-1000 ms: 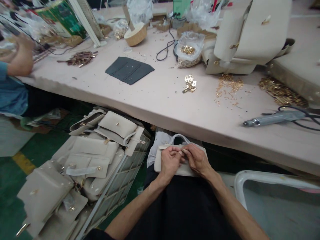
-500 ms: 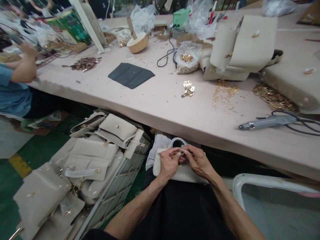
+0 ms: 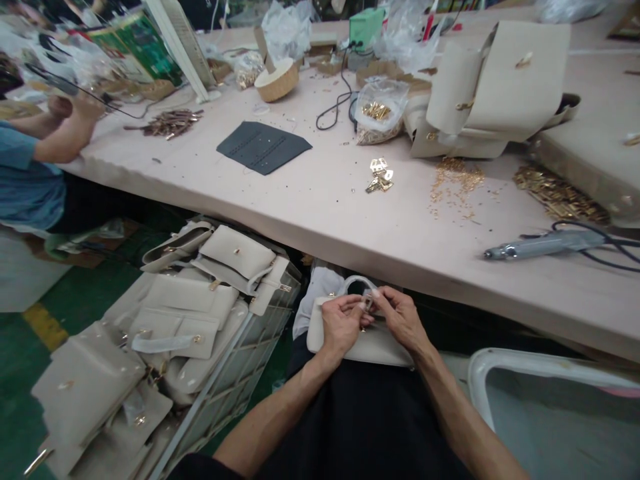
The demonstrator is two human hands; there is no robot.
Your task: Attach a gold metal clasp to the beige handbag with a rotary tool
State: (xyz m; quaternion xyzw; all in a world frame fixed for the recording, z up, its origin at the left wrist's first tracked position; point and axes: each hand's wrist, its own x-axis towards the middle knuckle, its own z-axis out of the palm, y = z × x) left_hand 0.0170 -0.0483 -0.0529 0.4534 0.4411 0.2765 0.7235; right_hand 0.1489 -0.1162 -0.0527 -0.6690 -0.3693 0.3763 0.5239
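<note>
On my lap lies a cream handbag (image 3: 385, 347), its curved handle rising toward the table edge. Over the bag, my left hand (image 3: 343, 323) pinches a small metal fitting (image 3: 369, 303) between thumb and fingers. My right hand (image 3: 400, 313) closes on the same fitting from the other side, fingertips almost meeting the left ones. The fitting's exact kind is too small to tell, and fingers cover part of it. Past the table's front edge lies a small pile of gold metal plates (image 3: 380, 177).
A crate (image 3: 245, 360) piled with cream bags stands at my left, a white tub (image 3: 480, 380) at my right. On the table (image 3: 300, 200) are an electric screwdriver (image 3: 540, 247), gold screws (image 3: 455, 177), a dark panel (image 3: 265, 147) and more bags. A co-worker's arm (image 3: 70, 137) is at far left.
My right hand has shifted slightly at the fitting, which shows at a different angle. The co-worker's arms have moved, lifting a tool. The view has shifted a little.
</note>
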